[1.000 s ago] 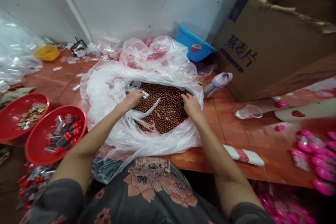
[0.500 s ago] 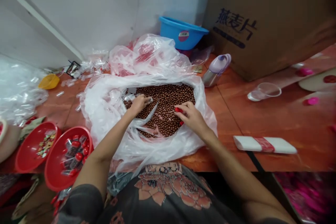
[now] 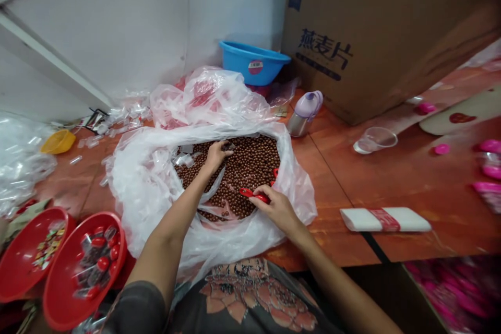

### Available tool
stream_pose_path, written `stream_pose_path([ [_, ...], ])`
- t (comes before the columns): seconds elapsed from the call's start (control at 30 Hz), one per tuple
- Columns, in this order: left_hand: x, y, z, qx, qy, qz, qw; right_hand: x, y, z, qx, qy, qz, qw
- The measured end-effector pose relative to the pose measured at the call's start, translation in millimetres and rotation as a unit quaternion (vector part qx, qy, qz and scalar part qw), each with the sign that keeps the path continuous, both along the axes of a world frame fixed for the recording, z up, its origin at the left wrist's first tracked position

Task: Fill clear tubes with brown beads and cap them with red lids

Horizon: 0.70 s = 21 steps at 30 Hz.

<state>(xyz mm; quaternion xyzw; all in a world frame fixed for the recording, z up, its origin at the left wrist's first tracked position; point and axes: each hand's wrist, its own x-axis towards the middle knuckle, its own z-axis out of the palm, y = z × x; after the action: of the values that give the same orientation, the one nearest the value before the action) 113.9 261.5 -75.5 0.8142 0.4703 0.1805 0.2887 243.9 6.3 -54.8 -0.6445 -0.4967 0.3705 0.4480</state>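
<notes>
Small glossy brown balls [image 3: 254, 159] lie massed in the mouth of a crumpled, translucent white plastic bag [image 3: 295, 188] on the red-orange tabletop [image 3: 329, 203]. Taking that mouth as the dial, twelve toward the wall: left hand [image 3: 215, 156] over the balls at eleven, fingers pinching a small, dark-looking tube [image 3: 227, 146]; detail too fine to be sure of its contents. Right hand [image 3: 277, 207] at four, thumb and fingertips pinching a long, bright red plastic piece [image 3: 254, 195] above the balls. More red plastic bits [image 3: 275, 173] at three, by the rim; loose clear plastic tubes [image 3: 185, 159] at ten. What changed: a second ago the right hand was up at the rim near three; it has since brought its red piece inward and lower. The left hand's tube showed clear then, dark now. My reading: this tube has taken on balls, and the red piece is ready but not joined, the two still apart. Round red plastic basin [image 3: 58, 287] of red-capped, dark-filled tubes [image 3: 94, 269] at eight.
</notes>
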Motion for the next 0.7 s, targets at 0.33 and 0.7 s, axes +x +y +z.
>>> stream_pose_path([
  [0.33, -12, -15, -9.0, -0.135, -0.241, 0.049, 0.96, 3, -1, -15.3, 0.038, 0.11, -0.032, 0.993],
  [0.7, -47, -75, 37.3, -0.353, -0.403, 0.088, 0.84, -9, -7, -8.7, 0.0, 0.154, -0.057, 0.986],
])
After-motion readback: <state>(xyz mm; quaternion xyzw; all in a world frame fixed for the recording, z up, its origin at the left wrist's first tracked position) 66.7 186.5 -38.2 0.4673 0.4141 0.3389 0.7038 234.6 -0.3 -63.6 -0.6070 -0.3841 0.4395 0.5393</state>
